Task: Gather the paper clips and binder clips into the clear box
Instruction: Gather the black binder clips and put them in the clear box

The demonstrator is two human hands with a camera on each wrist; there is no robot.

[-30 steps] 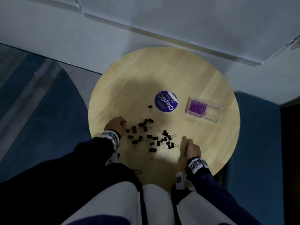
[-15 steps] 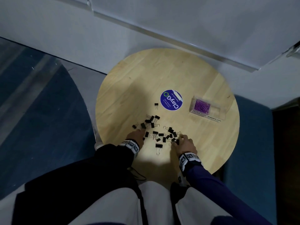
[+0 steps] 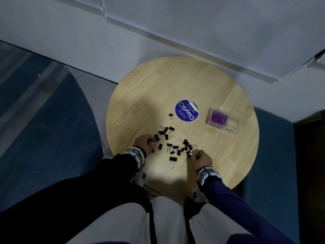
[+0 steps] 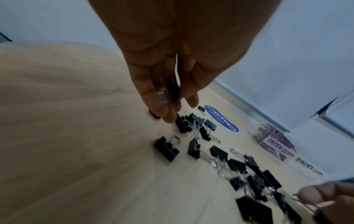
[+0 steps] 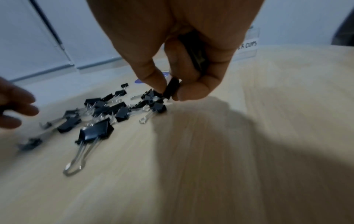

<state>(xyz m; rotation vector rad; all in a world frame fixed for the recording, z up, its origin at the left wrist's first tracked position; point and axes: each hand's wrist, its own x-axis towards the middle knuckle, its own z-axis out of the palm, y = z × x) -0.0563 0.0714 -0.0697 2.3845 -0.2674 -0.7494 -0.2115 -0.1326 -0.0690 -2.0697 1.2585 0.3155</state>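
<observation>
Meanwhile both hands (left [image 4: 168,84], right [image 5: 178,72]) each pinch black binder clips [image 3: 173,148].

Head view looks down; wrist views skim close; all share binder clips [image 3: 173,147].

Your left arm [image 3: 98,175] wears a black sleeve, your right arm [image 3: 233,206] a dark purple one. Each wrist carries a white band printed with black square markers: the left band [image 3: 135,153] sits at the cuff's end, the right band [image 3: 207,175] likewise. A white camera block with the same markers hangs under each wrist, left block [image 3: 140,178] and right block [image 3: 195,194], and a thin black cable [image 3: 151,190] trails from the left one. Your trousers [image 3: 133,224] are off-white. Both hands, left hand [image 3: 144,142] and right hand [image 3: 202,158], are bare.
</observation>
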